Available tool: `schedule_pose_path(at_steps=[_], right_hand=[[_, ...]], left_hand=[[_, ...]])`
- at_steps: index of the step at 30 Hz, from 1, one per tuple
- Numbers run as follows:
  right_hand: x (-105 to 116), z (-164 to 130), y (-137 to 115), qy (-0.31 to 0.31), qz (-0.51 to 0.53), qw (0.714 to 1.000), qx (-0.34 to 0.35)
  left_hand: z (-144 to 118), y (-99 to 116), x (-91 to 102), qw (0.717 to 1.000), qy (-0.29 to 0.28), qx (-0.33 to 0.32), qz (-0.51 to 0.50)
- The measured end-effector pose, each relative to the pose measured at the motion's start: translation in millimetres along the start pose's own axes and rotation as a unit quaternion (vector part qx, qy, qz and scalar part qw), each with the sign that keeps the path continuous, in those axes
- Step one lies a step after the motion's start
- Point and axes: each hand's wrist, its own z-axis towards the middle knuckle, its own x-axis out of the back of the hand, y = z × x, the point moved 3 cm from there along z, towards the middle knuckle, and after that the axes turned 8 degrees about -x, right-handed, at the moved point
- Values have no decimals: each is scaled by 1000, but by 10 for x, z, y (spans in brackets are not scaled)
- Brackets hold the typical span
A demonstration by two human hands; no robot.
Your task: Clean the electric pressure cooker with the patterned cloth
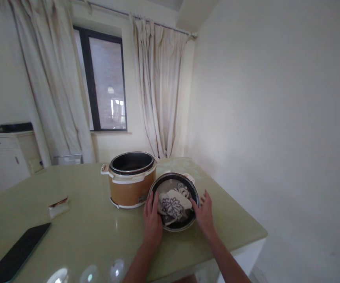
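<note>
"Where's the round lid point(168, 185)?"
"On the glossy green table point(93, 224), beside the tan cooker point(131, 188) — soft, flower-patterned cloth point(172, 204) bunched inside the lid."
"Grip?"
"Left hand point(152, 224) touches its rim, clamping unclear; right hand point(204, 214) — thumb and fingers apart."

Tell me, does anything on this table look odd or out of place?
Mildly odd: what looks like the lid lies underside up beside the uncovered cooker, not on top, with a patterned cloth bunched in it. I see nothing spilled or broken.
</note>
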Motion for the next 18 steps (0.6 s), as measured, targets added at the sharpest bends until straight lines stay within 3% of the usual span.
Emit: schedule_pose_path(at_steps=[2, 4, 8, 14, 18], right_hand=[[-135, -21, 149, -78, 70, 993, -51], [-205, -75, 178, -122, 111, 985, -45], [-183, -196, 135, -124, 128, 984, -14], [-170, -246, 168, -141, 92, 986, -4], [-177, -233, 188, -115, 61, 992, -10]], left_hand=[[0, 46, 17, 996, -48, -39, 58], [11, 94, 13, 985, -118, -92, 82], [71, 303, -57, 956, -246, -154, 37], [340, 758, -300, 957, -271, -81, 59], [612, 687, -298, 948, -286, -72, 117]])
